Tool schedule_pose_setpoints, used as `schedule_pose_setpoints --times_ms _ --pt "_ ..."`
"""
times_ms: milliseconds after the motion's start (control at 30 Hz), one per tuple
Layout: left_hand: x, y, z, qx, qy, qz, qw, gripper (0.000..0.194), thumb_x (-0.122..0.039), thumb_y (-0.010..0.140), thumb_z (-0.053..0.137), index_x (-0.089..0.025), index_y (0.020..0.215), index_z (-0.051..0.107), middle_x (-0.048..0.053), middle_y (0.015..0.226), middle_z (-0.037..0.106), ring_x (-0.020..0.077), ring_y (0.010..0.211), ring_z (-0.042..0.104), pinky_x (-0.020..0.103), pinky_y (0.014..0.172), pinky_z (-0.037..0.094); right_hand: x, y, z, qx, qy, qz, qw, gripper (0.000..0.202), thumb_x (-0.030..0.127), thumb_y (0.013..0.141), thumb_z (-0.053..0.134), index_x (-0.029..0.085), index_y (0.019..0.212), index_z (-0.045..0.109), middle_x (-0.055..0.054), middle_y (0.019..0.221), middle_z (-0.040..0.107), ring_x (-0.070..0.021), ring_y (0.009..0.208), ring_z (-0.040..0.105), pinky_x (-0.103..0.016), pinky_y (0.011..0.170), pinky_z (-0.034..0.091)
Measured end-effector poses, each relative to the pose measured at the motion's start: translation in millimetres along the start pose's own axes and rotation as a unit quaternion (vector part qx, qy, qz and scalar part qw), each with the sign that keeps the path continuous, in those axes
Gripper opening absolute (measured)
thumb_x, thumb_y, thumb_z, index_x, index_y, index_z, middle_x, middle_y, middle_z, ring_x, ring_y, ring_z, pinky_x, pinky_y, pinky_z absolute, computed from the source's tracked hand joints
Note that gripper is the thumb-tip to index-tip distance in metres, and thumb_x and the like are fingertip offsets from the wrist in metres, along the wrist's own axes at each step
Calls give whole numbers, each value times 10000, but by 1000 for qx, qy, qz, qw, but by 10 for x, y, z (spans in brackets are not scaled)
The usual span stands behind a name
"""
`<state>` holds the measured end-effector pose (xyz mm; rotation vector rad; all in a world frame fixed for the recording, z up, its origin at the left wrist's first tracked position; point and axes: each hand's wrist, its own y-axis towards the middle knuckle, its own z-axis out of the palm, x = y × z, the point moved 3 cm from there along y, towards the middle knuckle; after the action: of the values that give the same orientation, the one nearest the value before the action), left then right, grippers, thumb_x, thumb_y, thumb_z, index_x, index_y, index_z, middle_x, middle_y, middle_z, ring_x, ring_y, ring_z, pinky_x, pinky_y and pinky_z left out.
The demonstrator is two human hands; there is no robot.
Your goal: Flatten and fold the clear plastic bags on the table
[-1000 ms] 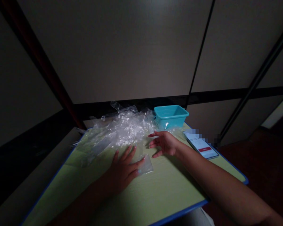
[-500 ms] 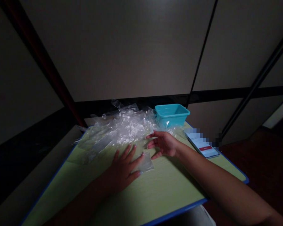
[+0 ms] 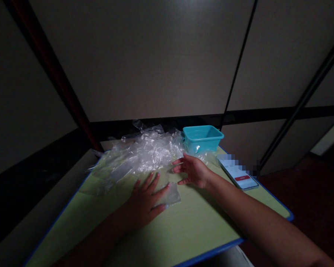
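Observation:
My left hand [image 3: 144,202] lies flat with its fingers spread, palm down on a small clear plastic bag [image 3: 173,194] on the table. Part of that bag is hidden under the fingers. To its right, my right hand [image 3: 194,171] hovers on its side, fingers apart and slightly curved, holding nothing. Just beyond both hands spreads a loose heap of crinkled clear plastic bags [image 3: 153,148].
A turquoise plastic basket [image 3: 203,142] stands at the back right beside the heap. Near the right edge lies a phone [image 3: 241,174] with a lit screen. The green table [image 3: 167,237] has a blue rim; cabinet panels [image 3: 161,66] rise behind it.
The view has tilted very slightly, so everything sits a little lower in the picture. Both hands keep nearly the same pose, and the bags have not visibly moved.

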<state>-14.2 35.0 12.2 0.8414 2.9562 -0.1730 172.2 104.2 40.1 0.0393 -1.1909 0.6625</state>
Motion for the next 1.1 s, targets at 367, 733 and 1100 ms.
schedule_pose_setpoints --times_ms 367,733,1100 --pt "60 12 81 -13 -2 4 1000 565 -537 890 374 -390 1407 200 58 1519 11 389 1359 -44 665 1007 108 -89 29 40 99 4 4 995 452 430 936 233 157 929 595 -66 824 574 -190 821 543 -324 628 478" --pt "51 22 82 -11 -14 7 1000 572 -574 883 343 -381 1408 225 40 1520 -2 372 1363 -46 673 1013 86 -228 63 91 177 -160 -30 971 688 654 882 142 142 942 597 -80 790 624 -157 662 574 -264 568 431" --pt "-19 34 4 -32 -41 38 998 751 -592 857 377 -271 1452 48 74 1513 75 316 1379 86 633 1053 15 -315 150 89 189 -135 -49 971 791 707 840 90 119 887 618 -63 708 618 -135 577 571 -266 594 412"
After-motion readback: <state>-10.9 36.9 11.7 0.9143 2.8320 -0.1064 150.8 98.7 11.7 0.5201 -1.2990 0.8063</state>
